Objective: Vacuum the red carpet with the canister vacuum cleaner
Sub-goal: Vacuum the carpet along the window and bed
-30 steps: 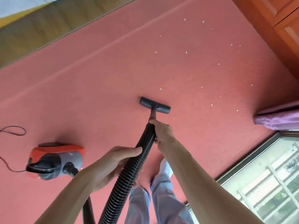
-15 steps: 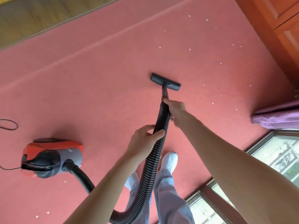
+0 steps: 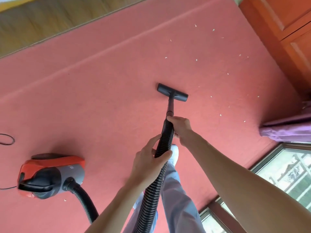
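The red carpet (image 3: 104, 91) fills most of the view. A black floor nozzle (image 3: 172, 92) lies flat on it, joined by a short tube to a black ribbed hose (image 3: 151, 187). My right hand (image 3: 180, 126) grips the hose's upper end just behind the tube. My left hand (image 3: 148, 163) grips the hose lower down. The hose loops back to the red and grey canister vacuum cleaner (image 3: 52, 175) on the carpet at the left. Several small white scraps (image 3: 220, 115) lie scattered right of and beyond the nozzle.
A wooden cabinet (image 3: 286, 31) stands at the top right, with a purple cloth (image 3: 289, 130) below it. A window frame (image 3: 262, 165) runs along the lower right. Wooden floor (image 3: 42, 22) borders the carpet at top left. A black power cord (image 3: 7, 139) lies at the left edge.
The nozzle slid forward across the carpet, away from me, over the last second and has held about there since. My left hand moved up the hose, closer to my right hand.
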Motion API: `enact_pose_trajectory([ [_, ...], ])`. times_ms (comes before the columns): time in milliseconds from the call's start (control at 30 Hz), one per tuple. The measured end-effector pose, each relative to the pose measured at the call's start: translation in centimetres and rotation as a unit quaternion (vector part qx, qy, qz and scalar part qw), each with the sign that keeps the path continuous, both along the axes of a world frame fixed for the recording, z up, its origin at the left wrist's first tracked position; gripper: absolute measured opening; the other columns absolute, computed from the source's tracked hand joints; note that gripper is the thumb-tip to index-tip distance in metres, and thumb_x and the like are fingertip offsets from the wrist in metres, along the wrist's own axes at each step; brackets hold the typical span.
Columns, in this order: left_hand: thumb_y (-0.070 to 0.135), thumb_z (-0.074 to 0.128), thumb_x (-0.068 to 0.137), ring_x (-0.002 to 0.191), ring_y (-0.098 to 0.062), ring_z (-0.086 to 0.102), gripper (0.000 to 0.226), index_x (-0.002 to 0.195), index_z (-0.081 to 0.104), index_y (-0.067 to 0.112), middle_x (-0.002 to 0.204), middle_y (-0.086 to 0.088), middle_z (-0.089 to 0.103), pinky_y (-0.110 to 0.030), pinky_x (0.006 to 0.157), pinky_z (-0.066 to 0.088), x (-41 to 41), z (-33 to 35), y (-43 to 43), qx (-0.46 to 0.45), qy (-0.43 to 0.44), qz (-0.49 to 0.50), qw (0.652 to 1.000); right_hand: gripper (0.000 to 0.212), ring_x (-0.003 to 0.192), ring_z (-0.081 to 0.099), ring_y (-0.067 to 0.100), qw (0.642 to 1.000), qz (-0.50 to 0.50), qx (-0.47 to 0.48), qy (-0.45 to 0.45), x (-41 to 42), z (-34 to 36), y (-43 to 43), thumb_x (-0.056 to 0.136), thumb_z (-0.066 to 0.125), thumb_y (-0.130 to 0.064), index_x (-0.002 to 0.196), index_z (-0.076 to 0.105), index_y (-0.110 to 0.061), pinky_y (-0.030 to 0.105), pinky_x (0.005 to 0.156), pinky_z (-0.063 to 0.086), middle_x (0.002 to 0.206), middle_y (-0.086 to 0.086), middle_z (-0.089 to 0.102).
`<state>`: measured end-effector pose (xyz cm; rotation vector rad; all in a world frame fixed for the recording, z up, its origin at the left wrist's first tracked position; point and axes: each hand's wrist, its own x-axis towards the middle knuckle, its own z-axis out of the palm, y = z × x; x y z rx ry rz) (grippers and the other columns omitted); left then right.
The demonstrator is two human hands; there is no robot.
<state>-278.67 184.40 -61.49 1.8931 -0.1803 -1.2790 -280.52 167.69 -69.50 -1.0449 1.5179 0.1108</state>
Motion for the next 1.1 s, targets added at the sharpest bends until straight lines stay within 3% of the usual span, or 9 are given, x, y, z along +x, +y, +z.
enact_pose_trajectory([
  [133, 0.048, 0.064, 0.072, 0.068, -0.024, 0.071, 0.049, 0.118, 0.054, 0.06, 0.072, -0.002, 0.072, -0.051, 0.074, 0.059, 1.8, -1.3, -3.0, 0.002, -0.003, 0.022, 1.0, 0.042, 0.059, 0.057, 0.014, 1.0, -0.007, -0.016, -0.021, 2.5, -1.7, -2.6, 0.085, 0.07, -0.024, 0.123, 0.063, -0.006, 0.015, 0.037, 0.038, 0.087, 0.008, 0.064],
  [200, 0.048, 0.066, 0.071, 0.067, -0.024, 0.072, 0.047, 0.111, 0.053, 0.067, 0.072, 0.001, 0.072, -0.05, 0.072, 0.06, 3.2, -1.1, -4.3, -0.007, -0.011, 0.034, 0.999, 0.035, 0.064, 0.056, 0.017, 0.999, -0.01, -0.024, -0.035, 3.9, -1.4, -4.2, 0.085, 0.071, -0.026, 0.112, 0.067, -0.005, 0.02, 0.043, 0.039, 0.085, 0.007, 0.062],
  [300, 0.044, 0.074, 0.073, 0.066, -0.024, 0.072, 0.05, 0.116, 0.058, 0.061, 0.078, 0.001, 0.073, -0.048, 0.072, 0.06, 5.0, 0.5, -5.3, -0.031, 0.002, 0.033, 0.999, 0.013, 0.063, 0.05, 0.015, 0.998, -0.019, -0.001, -0.053, 4.5, 0.6, -6.0, 0.087, 0.07, -0.023, 0.088, 0.069, -0.01, 0.019, 0.044, 0.036, 0.08, 0.006, 0.058],
  [433, 0.034, 0.08, 0.076, 0.067, -0.017, 0.071, 0.045, 0.112, 0.064, 0.056, 0.077, -0.001, 0.071, -0.035, 0.07, 0.058, 7.5, 2.4, -6.2, -0.052, 0.042, 0.01, 0.998, 0.01, 0.058, 0.05, 0.013, 0.997, 0.0, 0.025, -0.071, 5.0, 2.7, -7.8, 0.089, 0.069, -0.02, 0.087, 0.069, -0.009, 0.013, 0.037, 0.037, 0.077, 0.008, 0.059],
  [600, 0.025, 0.08, 0.08, 0.076, -0.036, 0.074, 0.043, 0.112, 0.066, 0.049, 0.08, -0.011, 0.069, -0.05, 0.073, 0.062, 10.4, 1.7, -8.0, -0.043, 0.066, 0.035, 0.996, 0.013, 0.059, 0.053, 0.014, 0.997, 0.032, 0.021, -0.064, 8.7, 2.1, -9.7, 0.088, 0.069, -0.02, 0.078, 0.065, -0.014, 0.015, 0.037, 0.037, 0.074, 0.005, 0.06],
  [800, 0.02, 0.076, 0.087, 0.077, -0.041, 0.073, 0.04, 0.116, 0.064, 0.044, 0.094, -0.025, 0.068, -0.041, 0.064, 0.061, 13.4, -0.4, -10.2, -0.035, 0.07, 0.087, 0.993, 0.016, 0.049, 0.046, 0.013, 0.995, 0.09, -0.02, -0.031, 13.9, -0.2, -11.8, 0.082, 0.072, -0.024, 0.071, 0.064, -0.017, 0.022, 0.042, 0.032, 0.065, 0.002, 0.054],
  [967, 0.033, 0.076, 0.082, 0.078, -0.032, 0.075, 0.043, 0.117, 0.06, 0.053, 0.091, -0.018, 0.071, -0.052, 0.078, 0.061, 17.1, -3.1, -12.6, -0.032, 0.056, 0.081, 0.995, 0.016, 0.046, 0.042, 0.013, 0.995, 0.09, -0.037, -0.019, 18.2, -2.2, -14.4, 0.082, 0.074, -0.025, 0.081, 0.062, -0.015, 0.019, 0.035, 0.028, 0.068, 0.004, 0.056],
  [1033, 0.027, 0.074, 0.086, 0.079, -0.031, 0.074, 0.044, 0.12, 0.059, 0.051, 0.09, -0.018, 0.071, -0.049, 0.078, 0.061, 18.8, -4.2, -13.9, -0.035, 0.054, 0.078, 0.995, 0.018, 0.048, 0.044, 0.012, 0.995, 0.084, -0.048, -0.018, 20.0, -2.8, -15.7, 0.081, 0.074, -0.026, 0.086, 0.062, -0.014, 0.019, 0.036, 0.029, 0.071, 0.004, 0.057],
  [1100, 0.025, 0.073, 0.088, 0.08, -0.029, 0.074, 0.046, 0.123, 0.058, 0.05, 0.089, -0.014, 0.071, -0.039, 0.073, 0.06, 20.5, -4.9, -15.1, -0.037, 0.054, 0.075, 0.995, 0.017, 0.052, 0.048, 0.012, 0.995, 0.081, -0.059, -0.026, 21.8, -3.3, -16.8, 0.082, 0.074, -0.024, 0.079, 0.06, -0.016, 0.022, 0.042, 0.033, 0.073, 0.005, 0.06],
])
